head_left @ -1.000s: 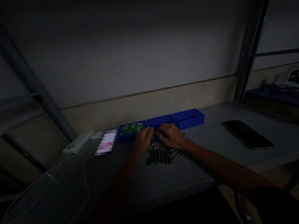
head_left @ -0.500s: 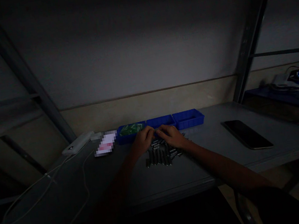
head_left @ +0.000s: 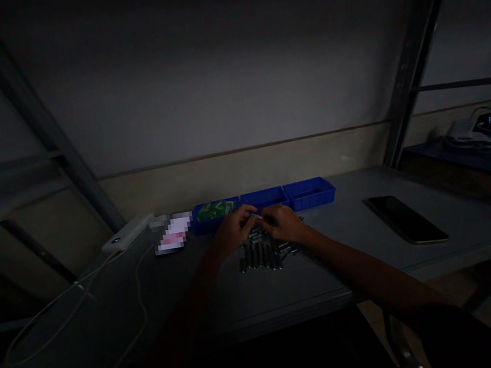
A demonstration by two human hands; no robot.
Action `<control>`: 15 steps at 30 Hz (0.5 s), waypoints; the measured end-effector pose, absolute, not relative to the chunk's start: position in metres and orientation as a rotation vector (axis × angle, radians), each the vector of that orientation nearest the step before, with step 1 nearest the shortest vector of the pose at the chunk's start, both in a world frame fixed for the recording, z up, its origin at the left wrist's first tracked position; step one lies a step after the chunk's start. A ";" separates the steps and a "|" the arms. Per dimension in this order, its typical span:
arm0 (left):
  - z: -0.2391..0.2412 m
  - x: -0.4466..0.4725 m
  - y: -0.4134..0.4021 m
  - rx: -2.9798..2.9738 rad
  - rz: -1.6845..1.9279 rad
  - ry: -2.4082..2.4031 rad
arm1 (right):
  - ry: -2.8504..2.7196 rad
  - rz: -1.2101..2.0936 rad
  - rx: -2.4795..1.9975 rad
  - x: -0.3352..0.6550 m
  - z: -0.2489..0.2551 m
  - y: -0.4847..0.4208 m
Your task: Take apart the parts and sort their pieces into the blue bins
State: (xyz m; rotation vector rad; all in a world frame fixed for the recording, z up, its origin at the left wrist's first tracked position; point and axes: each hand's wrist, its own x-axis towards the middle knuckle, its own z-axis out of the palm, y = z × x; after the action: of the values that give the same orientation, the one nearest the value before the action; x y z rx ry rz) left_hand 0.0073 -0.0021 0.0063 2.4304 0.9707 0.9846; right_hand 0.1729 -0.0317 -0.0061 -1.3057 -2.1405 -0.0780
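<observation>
Pale piece (head_left: 257,216) is pinched by left hand (head_left: 232,228) and right hand (head_left: 285,222), likely for steadiness; metal tubes (head_left: 265,257) are lined up nearer, presumably for reach.

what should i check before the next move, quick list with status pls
1. Small piece at the left hand's fingertips: ok
2. Right hand gripping it too: cannot tell
3. Metal pieces near both hands on the table: ok
4. Green pieces inside the left blue tray: ok
5. Dark phone apart from the hands: ok
6. Bright lighting: not ok, dim
</observation>
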 end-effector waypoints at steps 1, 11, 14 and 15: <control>0.006 0.007 -0.002 2.422 0.974 0.941 | -2.137 -0.059 -1.312 0.173 -0.007 -0.031; 0.003 0.008 0.001 2.444 0.978 0.886 | -2.154 0.140 -1.270 0.178 -0.012 -0.024; 0.002 0.008 0.001 2.464 0.968 0.921 | -2.182 0.136 -1.281 0.179 -0.011 -0.024; 0.002 0.008 0.001 2.467 0.960 0.930 | -2.196 0.133 -1.287 0.179 -0.010 -0.024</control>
State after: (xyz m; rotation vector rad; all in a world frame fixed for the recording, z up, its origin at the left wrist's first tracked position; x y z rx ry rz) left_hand 0.0081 0.0014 0.0020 2.4666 0.9302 0.9601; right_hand 0.1790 -0.0241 -0.0104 -1.2873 -2.1962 0.1325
